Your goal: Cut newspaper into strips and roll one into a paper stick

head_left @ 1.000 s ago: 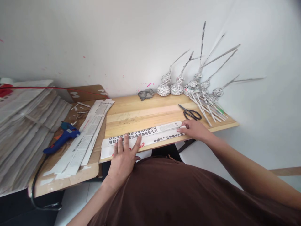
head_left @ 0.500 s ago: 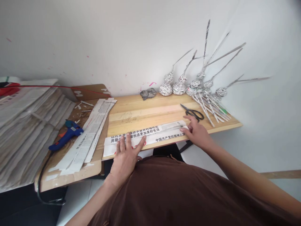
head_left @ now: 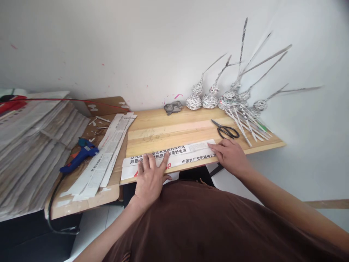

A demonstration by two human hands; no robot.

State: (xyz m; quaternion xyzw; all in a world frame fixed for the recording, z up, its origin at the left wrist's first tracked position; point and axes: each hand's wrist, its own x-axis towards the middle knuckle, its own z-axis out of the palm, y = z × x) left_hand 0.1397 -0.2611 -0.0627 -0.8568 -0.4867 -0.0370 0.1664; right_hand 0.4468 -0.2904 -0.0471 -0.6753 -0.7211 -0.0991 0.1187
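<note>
A folded newspaper strip (head_left: 174,155) with black and red printing lies along the front edge of the wooden table (head_left: 152,125). My left hand (head_left: 150,174) rests on its left part, fingers spread and pressing it flat. At the strip's right end is my right hand (head_left: 231,155), its thumb and fingers drawn together on the paper; the other fingers curl under and are partly hidden. Just beyond the right hand lie black-handled scissors (head_left: 227,131), blades pointing to the back left.
Several gourd shapes woven from paper (head_left: 194,102) stand by the wall, with rolled paper sticks (head_left: 245,125) in front. A grey rag (head_left: 173,107) lies at the back. Leftward are cut newspaper strips (head_left: 105,156), a blue glue gun (head_left: 80,156) with a cable, and a newspaper stack (head_left: 40,156).
My right hand's fingers have come down and closed at the strip's right end, where the thumb and index finger stood apart. The left hand stays spread on the paper. The view has shifted slightly.
</note>
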